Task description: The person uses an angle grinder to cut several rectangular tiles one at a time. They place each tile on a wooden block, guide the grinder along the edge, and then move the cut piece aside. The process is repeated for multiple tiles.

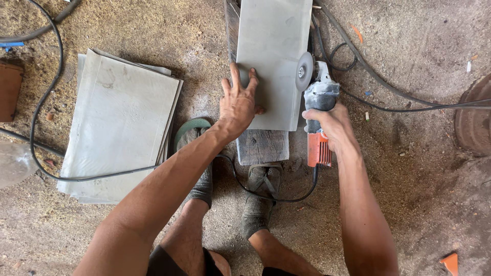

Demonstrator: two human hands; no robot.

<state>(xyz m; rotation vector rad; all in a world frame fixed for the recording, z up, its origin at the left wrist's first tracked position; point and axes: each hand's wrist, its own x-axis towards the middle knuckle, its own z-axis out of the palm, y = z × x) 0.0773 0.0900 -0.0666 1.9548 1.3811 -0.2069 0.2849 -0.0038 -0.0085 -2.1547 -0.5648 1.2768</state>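
A grey tile [273, 46] lies along a wooden plank [262, 146] on the ground. My left hand [238, 102] presses flat on the tile's near end, fingers spread. My right hand [330, 122] grips the body of an orange and grey angle grinder [318, 110]. Its round disc [305, 71] stands at the tile's right edge. The grinder's black cord [276, 197] loops back past my feet.
A stack of grey tiles [120, 125] lies on the dirt at the left, with a black cable [41, 102] crossing it. More cables [388, 92] run at the upper right. My sandalled feet [258, 204] stand below the plank. A rusty round object [475, 117] sits at the right edge.
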